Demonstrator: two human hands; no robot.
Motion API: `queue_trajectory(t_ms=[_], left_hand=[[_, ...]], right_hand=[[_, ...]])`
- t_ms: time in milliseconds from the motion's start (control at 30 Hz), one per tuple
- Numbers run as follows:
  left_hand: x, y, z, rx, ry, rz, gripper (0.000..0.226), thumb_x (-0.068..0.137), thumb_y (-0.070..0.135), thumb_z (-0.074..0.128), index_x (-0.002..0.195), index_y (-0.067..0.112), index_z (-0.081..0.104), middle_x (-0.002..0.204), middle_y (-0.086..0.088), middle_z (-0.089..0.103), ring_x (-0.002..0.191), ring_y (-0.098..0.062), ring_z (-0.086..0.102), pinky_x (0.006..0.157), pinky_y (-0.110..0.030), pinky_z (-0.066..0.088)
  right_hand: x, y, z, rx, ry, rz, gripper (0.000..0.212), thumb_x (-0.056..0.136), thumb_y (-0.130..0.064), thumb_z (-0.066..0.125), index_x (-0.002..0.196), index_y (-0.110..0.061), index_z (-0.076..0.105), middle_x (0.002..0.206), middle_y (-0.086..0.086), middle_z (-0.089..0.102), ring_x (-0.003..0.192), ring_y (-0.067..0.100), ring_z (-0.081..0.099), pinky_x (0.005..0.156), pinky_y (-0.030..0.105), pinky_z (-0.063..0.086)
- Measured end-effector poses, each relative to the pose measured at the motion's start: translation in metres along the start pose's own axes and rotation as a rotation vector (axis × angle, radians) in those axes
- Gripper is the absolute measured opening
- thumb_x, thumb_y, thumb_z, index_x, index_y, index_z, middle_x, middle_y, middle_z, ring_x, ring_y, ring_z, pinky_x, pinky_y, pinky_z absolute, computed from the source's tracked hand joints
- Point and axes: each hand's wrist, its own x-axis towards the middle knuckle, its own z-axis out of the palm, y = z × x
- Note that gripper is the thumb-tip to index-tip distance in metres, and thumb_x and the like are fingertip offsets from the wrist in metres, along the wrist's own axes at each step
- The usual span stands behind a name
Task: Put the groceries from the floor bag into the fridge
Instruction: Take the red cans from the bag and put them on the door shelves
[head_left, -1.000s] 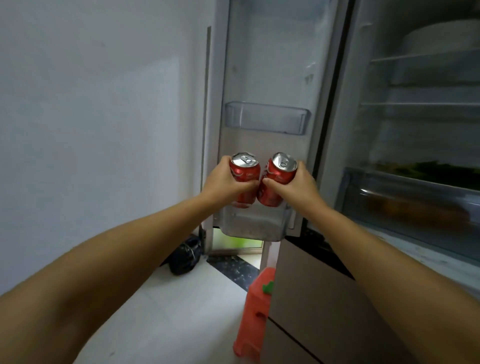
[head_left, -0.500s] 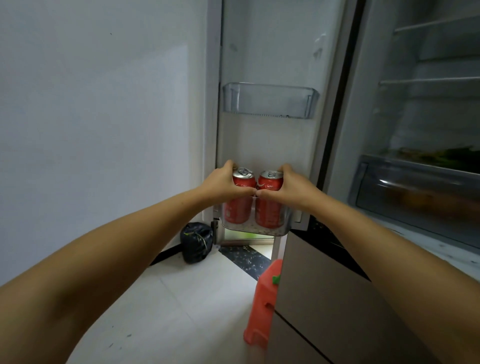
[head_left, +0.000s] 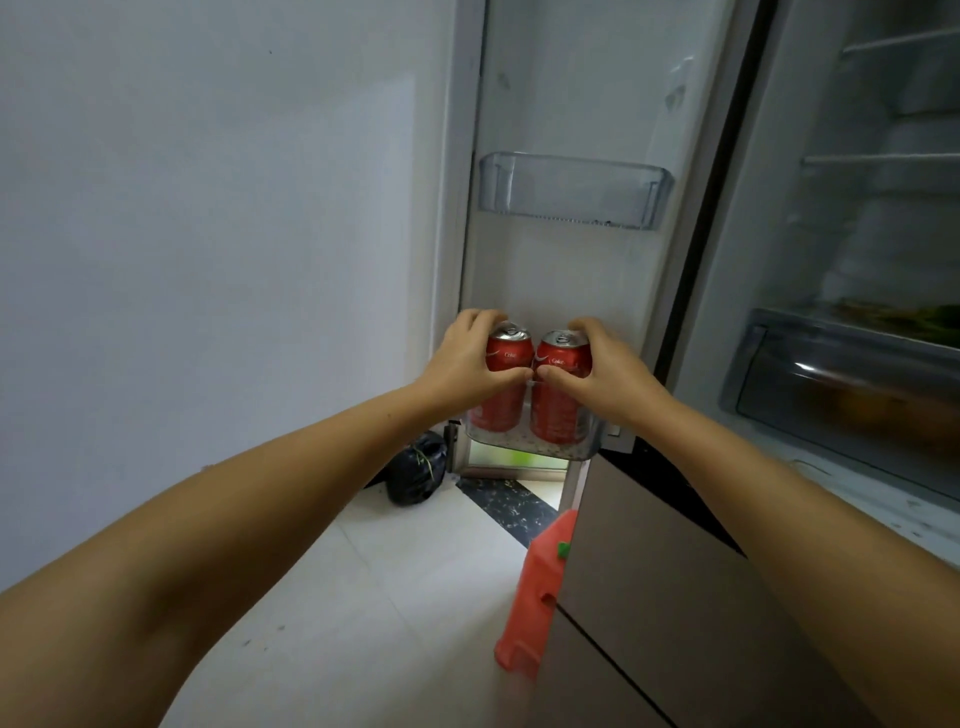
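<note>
Two red cola cans stand upright, side by side, in the lowest clear bin (head_left: 582, 451) of the open fridge door. My left hand (head_left: 465, 364) grips the left can (head_left: 506, 384) around its upper half. My right hand (head_left: 602, 371) grips the right can (head_left: 558, 400) the same way, thumb across its front. The two thumbs nearly touch between the cans. The cans' bottoms sit inside the bin.
An empty clear door bin (head_left: 574, 189) hangs higher on the door. The fridge interior at right has wire shelves and a crisper drawer (head_left: 852, 384) with greens above it. On the floor lie a black bag (head_left: 418, 475) by the wall and an orange plastic stool (head_left: 540, 587).
Both hands came down with the cans from above the bin and set them into it. Since half a second ago the hands have hardly moved.
</note>
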Motion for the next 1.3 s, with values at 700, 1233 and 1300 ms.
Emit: queue_trajectory(t_ms=[700,1233,1300], left_hand=[[-0.336,-0.144,-0.196,0.144,0.106,-0.432,0.026,0.090,0.032,0.059,0.110,0.015,0.057,0.097,0.002,0.060,0.087,-0.012,0.059,0.079,-0.028,0.050],[-0.650,-0.271,-0.434,0.325,0.314,-1.101,0.026,0.087,0.030,0.062,0.106,0.013,0.058,0.080,0.005,0.055,0.071,-0.011,0.052,0.073,-0.033,0.048],[-0.665,-0.294,-0.458,0.341,0.333,-1.136,0.026,0.088,0.028,0.062,0.108,0.012,0.058,0.081,0.004,0.055,0.071,-0.010,0.052,0.072,-0.029,0.046]], right_hand=[[-0.162,-0.222,0.236,-0.037,-0.222,-0.435,0.024,0.093,-0.028,0.052,0.114,-0.018,0.056,0.108,-0.003,0.055,0.083,0.014,0.055,0.068,0.023,0.041],[-0.263,-0.527,0.485,-0.021,-0.835,-0.749,0.035,0.094,-0.041,0.047,0.123,-0.022,0.051,0.121,-0.003,0.054,0.100,0.018,0.058,0.083,0.032,0.048],[-0.261,-0.558,0.516,-0.020,-0.872,-0.777,0.036,0.094,-0.041,0.047,0.123,-0.021,0.051,0.122,-0.002,0.054,0.102,0.019,0.057,0.084,0.033,0.048]])
